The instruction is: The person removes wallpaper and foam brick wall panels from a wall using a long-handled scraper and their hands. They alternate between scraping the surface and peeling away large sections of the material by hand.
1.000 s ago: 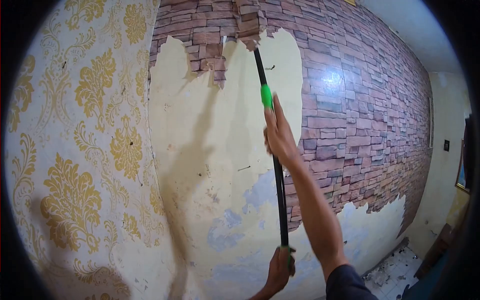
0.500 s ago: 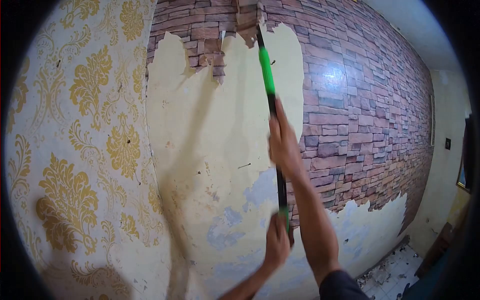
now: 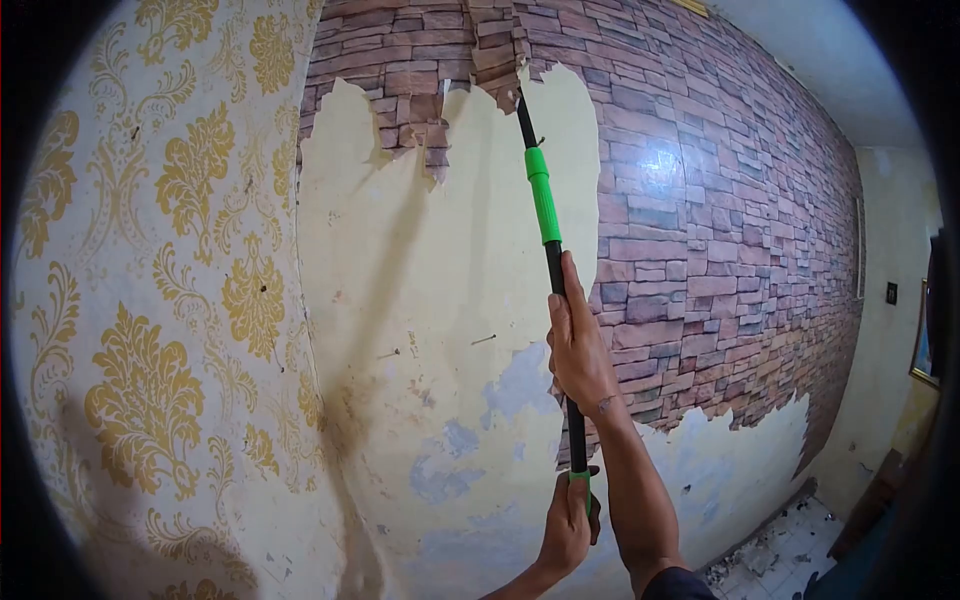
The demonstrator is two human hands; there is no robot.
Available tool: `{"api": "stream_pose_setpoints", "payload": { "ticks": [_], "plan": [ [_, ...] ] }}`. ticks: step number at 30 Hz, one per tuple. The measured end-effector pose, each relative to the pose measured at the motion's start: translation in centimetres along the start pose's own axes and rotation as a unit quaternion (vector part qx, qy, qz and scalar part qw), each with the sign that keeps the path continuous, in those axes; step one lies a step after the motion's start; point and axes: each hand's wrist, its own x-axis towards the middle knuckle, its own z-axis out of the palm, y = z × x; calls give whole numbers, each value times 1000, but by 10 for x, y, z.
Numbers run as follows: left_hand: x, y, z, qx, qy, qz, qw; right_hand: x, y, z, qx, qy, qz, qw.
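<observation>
Pole [image 3: 544,205], mid-frame: likely light, stiff; grip two-handed; left hand [image 3: 566,520] closed on green butt [image 3: 579,478], right hand [image 3: 583,360] round shaft [image 3: 576,440]

Pole [image 3: 545,210] before plaster [image 3: 340,235]!

And there's its top end, at the lower edge of the wallpaper [image 3: 720,240]; right hand [image 3: 583,355] on it above the left hand [image 3: 570,525]; adjoining wall [image 3: 225,300] leftward, debris [image 3: 757,552] on the floor [image 3: 795,575], far right!
</observation>
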Motion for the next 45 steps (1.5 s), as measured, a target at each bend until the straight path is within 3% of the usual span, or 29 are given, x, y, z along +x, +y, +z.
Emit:
{"api": "stream_pose_setpoints", "payload": {
  "ticks": [1,2,4,5,6,8,12,14,18,21,24,26,27,29,31,35,38,42,44,45],
  "plan": [
    [-8,-1,1,16,-4,-9,1000,6,1,1,-1,-2,6,1000],
    [1,6,1,26,-2,5,1000,24,-1,1,8,19,-47,999],
    [45,55,5,18,-26,42,999,83,-40,-10,10,44,-107,993],
    [79,79,14,40,19,92,995,112,-60,-15,10,56,-136,989],
    [113,105,15,54,-18,138,989,148,-82,-20,23,55,-142,988],
    [125,168,40,19,-77,101,992,188,-112,-37,75,31,-140,987],
    [124,159,69,6,-81,122,989,179,-112,-62,104,6,-138,985],
    [94,136,64,-16,-82,92,992,143,-99,-59,10,33,-125,992],
    [33,39,46,-42,-37,36,998,50,-34,-42,-6,27,-48,998],
    [10,14,28,-25,-39,-3,999,33,16,-22,-48,61,-96,992],
    [43,34,27,-15,-32,54,998,73,-13,-24,-46,63,-96,992],
    [108,89,37,-5,-25,111,994,148,-59,-28,-33,121,-156,980],
    [152,127,41,88,7,179,980,197,-89,-36,-5,100,-176,979],
    [178,218,60,6,-104,155,982,278,-148,-53,38,58,-179,981],
    [187,237,70,-20,-135,150,979,303,-166,-67,74,28,-150,986],
    [165,222,77,-13,-114,157,981,294,-142,-73,81,-11,-180,980],
    [119,173,63,-5,-82,115,990,193,-113,-59,23,23,-214,976],
    [81,123,49,27,-77,87,993,125,-88,-50,30,55,-138,989],
    [88,127,50,15,-88,97,991,137,-87,-50,34,47,-96,994],
    [106,141,55,22,-74,120,990,173,-92,-51,-5,53,-151,987]
  ]
}}
